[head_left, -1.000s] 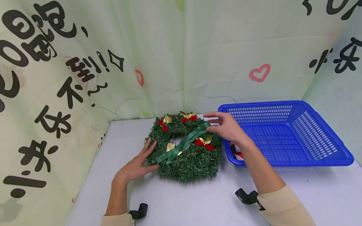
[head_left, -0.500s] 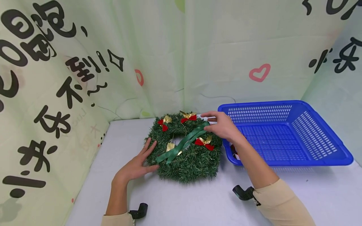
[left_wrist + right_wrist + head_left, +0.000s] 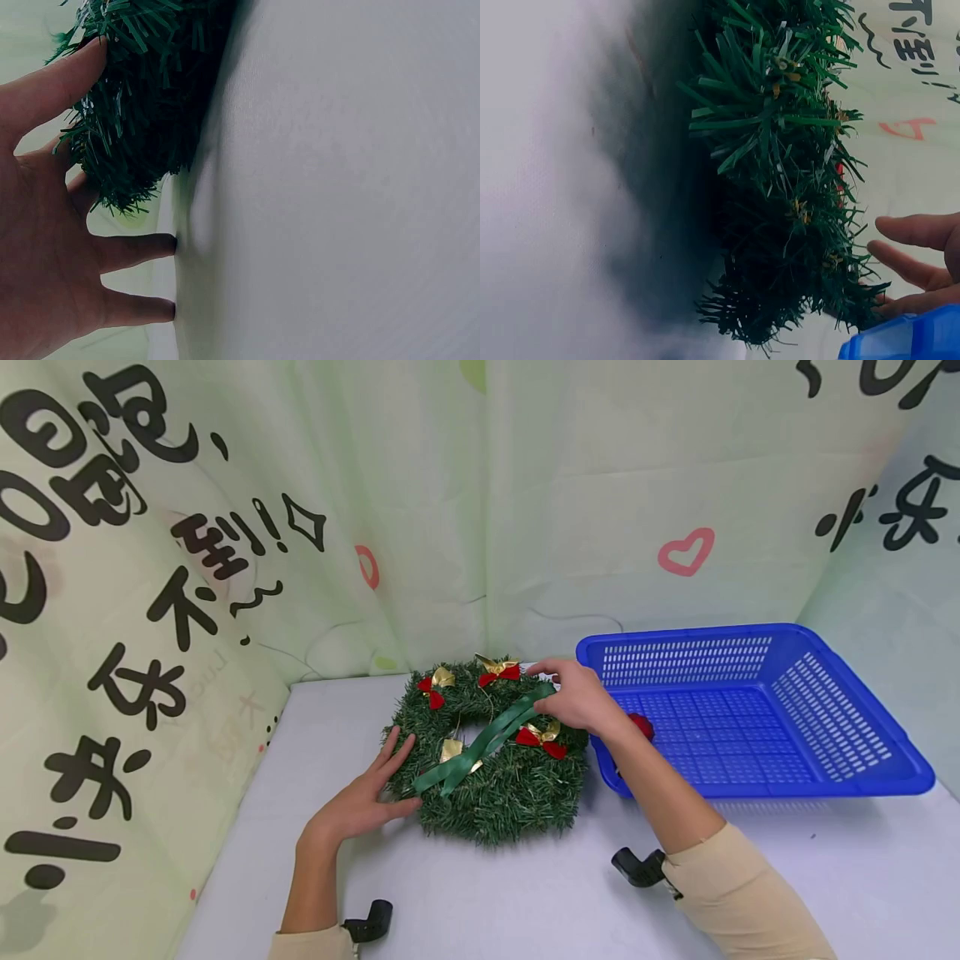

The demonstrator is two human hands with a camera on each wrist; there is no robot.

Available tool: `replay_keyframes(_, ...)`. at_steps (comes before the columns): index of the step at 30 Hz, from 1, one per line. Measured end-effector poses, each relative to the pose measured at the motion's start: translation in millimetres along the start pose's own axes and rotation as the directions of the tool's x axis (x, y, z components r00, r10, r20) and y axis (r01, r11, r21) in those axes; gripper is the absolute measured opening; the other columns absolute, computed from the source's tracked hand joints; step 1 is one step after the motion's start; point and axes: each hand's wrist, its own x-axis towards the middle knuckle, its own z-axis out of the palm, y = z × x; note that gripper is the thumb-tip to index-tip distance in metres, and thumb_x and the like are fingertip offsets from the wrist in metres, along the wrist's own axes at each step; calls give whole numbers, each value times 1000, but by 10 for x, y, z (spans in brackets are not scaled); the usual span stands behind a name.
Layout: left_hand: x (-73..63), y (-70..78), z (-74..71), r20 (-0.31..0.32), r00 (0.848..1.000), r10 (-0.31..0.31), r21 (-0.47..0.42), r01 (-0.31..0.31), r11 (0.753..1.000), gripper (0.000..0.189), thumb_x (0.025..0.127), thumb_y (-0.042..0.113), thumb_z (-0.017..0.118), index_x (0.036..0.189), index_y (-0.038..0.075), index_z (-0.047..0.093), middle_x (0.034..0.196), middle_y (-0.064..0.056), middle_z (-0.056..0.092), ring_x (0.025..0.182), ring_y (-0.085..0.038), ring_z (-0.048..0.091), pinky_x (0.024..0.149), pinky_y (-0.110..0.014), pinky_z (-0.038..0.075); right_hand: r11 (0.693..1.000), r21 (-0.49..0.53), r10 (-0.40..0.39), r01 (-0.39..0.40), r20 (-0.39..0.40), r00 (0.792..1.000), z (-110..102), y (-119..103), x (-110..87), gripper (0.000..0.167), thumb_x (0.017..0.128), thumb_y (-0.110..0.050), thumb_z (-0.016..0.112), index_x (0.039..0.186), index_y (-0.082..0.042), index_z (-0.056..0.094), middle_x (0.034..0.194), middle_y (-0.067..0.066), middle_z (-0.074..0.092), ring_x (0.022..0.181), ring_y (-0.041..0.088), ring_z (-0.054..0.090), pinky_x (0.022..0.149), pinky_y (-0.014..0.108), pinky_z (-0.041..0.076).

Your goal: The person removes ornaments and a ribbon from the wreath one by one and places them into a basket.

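Note:
A green wreath [image 3: 510, 802] of artificial pine lies flat on the white table, trimmed with several red-and-gold bows [image 3: 542, 739]. Across its centre hole runs a loose green ribbon [image 3: 480, 743]. My left hand [image 3: 360, 793] rests against the wreath's left side with fingers spread; in the left wrist view the thumb [image 3: 75, 71] touches the needles and two fingers reach down to the table. At the upper right of the wreath, my right hand [image 3: 581, 697] has its fingers at the ribbon's upper end. The right wrist view shows them fairly straight beside the needles, with no ribbon visible.
A blue slotted plastic basket [image 3: 750, 789] stands close to the right of the wreath. Inside its left end, a red item [image 3: 642, 724] shows partly behind my right forearm. A printed curtain [image 3: 540, 527] hangs behind the table and along its sides.
My right hand has shifted slightly left over the wreath's upper right, uncovering the red item in the basket. The left hand, wreath and ribbon look unmoved.

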Motion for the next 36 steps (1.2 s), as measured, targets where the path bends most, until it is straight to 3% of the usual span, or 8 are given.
replay_keyframes(5,-4,11,-6,-1,1000,-2,0,2,1000,96,99,36,71,169,34,6,176,7,-16,161,-41,4,118,-72,26,999,-32,16,-16,16,1000,21,-25,27,57,91,-7,72,147,-7,59,156,23,49,145,46,42,107,59,47)
replay_keyframes(12,6,5,-4,-2,1000,7,-2,-7,1000,95,99,35,71,169,34,7,176,7,-15,161,-41,6,118,-73,26,993,-114,21,-15,47,999,56,-9,83,59,89,-5,72,147,-4,59,147,24,57,124,43,55,94,48,49)
replay_keyframes(18,9,-3,-2,-2,1000,6,3,-6,1000,95,99,36,71,169,34,6,176,7,-16,161,-40,5,118,-72,27,993,-113,34,-29,45,998,71,-4,89,57,89,-5,73,144,-4,61,139,23,62,120,41,55,95,47,49)
replay_keyframes(36,3,0,-1,-2,1000,3,1,-3,1000,95,99,36,71,169,34,7,176,7,-15,161,-40,5,118,-73,26,994,-106,30,-38,-77,997,89,4,79,42,85,-2,71,128,-4,73,128,20,70,111,35,60,88,42,51)
